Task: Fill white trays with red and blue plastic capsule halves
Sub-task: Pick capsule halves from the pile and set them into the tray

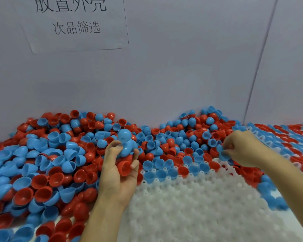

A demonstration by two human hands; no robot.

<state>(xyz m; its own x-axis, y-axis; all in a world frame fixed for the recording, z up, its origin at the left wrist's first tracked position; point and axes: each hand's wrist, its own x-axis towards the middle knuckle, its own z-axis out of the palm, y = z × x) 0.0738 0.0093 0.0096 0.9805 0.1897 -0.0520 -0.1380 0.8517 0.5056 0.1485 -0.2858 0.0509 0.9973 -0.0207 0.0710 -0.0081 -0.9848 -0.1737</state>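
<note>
A white tray (196,203) with rows of round pockets lies in front of me. Its far rows hold several red and blue capsule halves (171,172). My left hand (119,173) is palm up at the tray's left edge and grips a stack of blue capsule halves (125,144) with a red half (125,167) under them. My right hand (243,149) hovers over the tray's far right corner and pinches a blue capsule half (221,153). A big loose heap of red and blue halves (59,154) spreads to the left and behind.
A grey wall (182,75) rises right behind the heap, with a paper sign (77,23) taped on it. A second white tray (283,138) with filled rows of red and blue halves sits at the far right. Loose halves (269,193) lie along the near tray's right edge.
</note>
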